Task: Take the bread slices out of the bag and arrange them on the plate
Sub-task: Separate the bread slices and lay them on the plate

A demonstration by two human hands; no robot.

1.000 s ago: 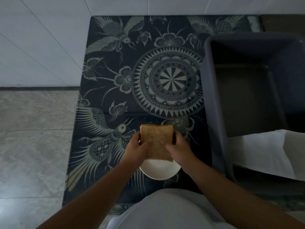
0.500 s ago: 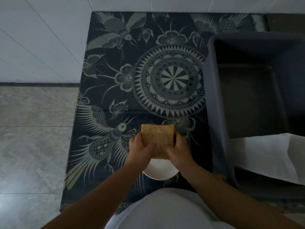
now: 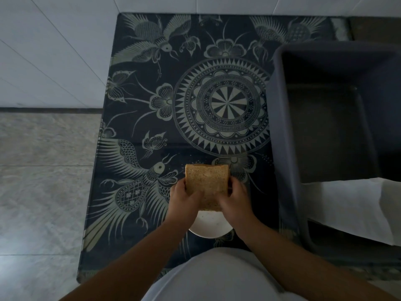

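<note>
A brown bread slice stack (image 3: 206,181) is held between both hands, just above a white plate (image 3: 209,227) at the near edge of the patterned table. My left hand (image 3: 184,202) grips its left side with the thumb over the top face. My right hand (image 3: 235,202) grips its right side the same way. The hands and the bread hide most of the plate; only its near rim shows. I see no bag around the bread.
A large dark grey plastic bin (image 3: 282,127) stands on the right of the table (image 3: 138,105). White paper or cloth (image 3: 351,209) lies at its near end. Left of the table are tiled floor (image 3: 43,181) and white wall (image 3: 54,51).
Both hands keep their hold on the bread over the plate. The bread has barely shifted; the view has moved slightly.
</note>
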